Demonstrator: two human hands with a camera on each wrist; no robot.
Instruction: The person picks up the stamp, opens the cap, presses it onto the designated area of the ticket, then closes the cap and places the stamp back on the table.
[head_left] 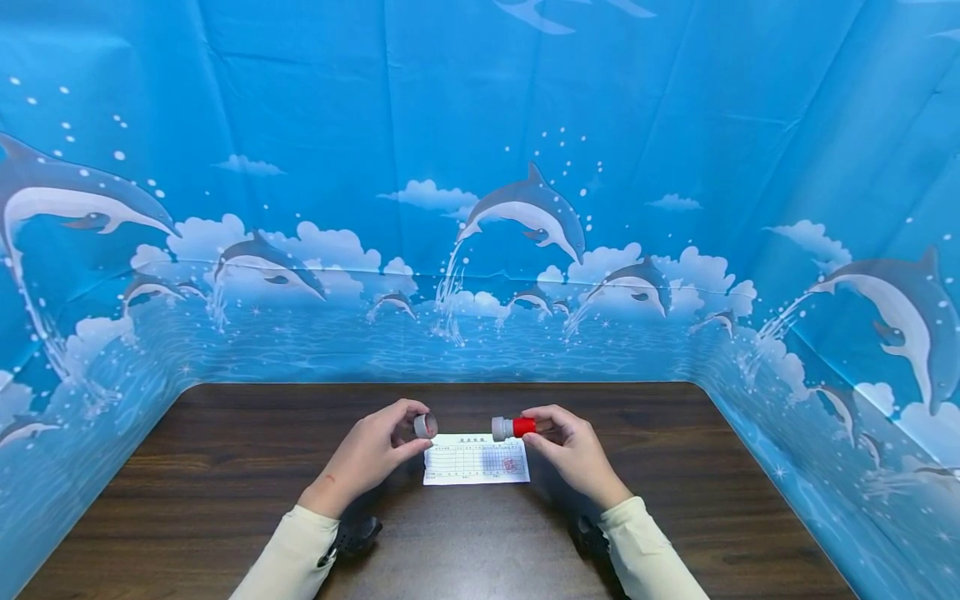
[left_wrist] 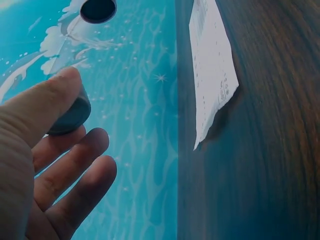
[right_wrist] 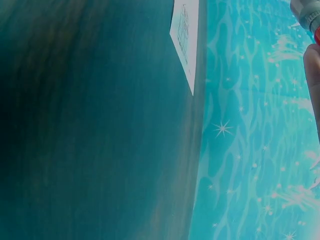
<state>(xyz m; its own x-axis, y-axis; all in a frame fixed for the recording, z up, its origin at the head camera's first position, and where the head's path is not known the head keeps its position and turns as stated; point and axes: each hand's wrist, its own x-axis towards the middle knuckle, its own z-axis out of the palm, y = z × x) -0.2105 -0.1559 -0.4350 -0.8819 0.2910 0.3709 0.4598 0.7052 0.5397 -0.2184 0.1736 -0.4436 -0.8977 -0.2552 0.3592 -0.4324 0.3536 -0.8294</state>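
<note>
In the head view my left hand (head_left: 367,454) pinches a small grey round cap (head_left: 422,427) between thumb and index finger, its hollow end turned to the right. My right hand (head_left: 576,450) holds a red and grey stamp (head_left: 522,427) by its red body. The grey end of the stamp points left, towards the cap, with a gap between the two. Below them lies a printed paper form (head_left: 457,477) bearing a red seal imprint (head_left: 509,464) on its right side. In the left wrist view the cap (left_wrist: 75,116) looks dark, and the stamp's end face (left_wrist: 98,10) shows at the top.
The form rests on a dark wood-grain table (head_left: 480,533). A blue dolphin-print sheet (head_left: 480,350) rises behind the table and along both sides. Dark wrist devices (head_left: 358,535) sit by the cuffs of the pale sleeves (head_left: 288,554).
</note>
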